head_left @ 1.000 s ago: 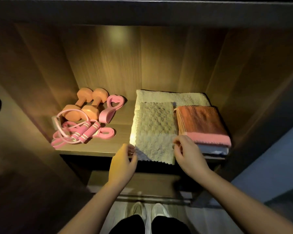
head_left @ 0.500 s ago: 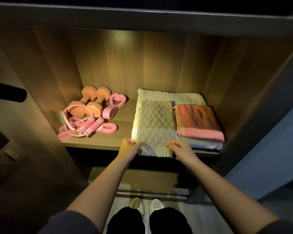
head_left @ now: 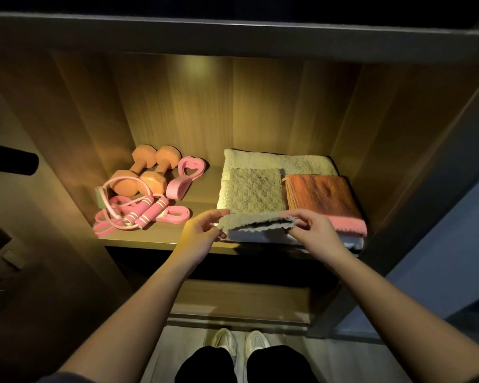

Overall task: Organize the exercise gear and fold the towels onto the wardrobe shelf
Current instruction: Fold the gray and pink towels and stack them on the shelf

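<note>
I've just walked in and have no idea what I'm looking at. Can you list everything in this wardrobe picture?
wardrobe shelf: one, wood-brown, lit, at the centre
dumbbells: two, orange, back left of the shelf
heart-shaped grip: one, pink, right of the dumbbells
jump rope: one, pink handles, front left of the shelf
flat band: one, pink, beside the rope handles
large beige towel: one, back right, under the others
small beige towel: one, on the large one, near edge raised
orange towel: one, pink-edged, far right
shoes: two, white, on the floor below
left hand: pinches the small towel's near edge
right hand: pinches the same edge
</note>
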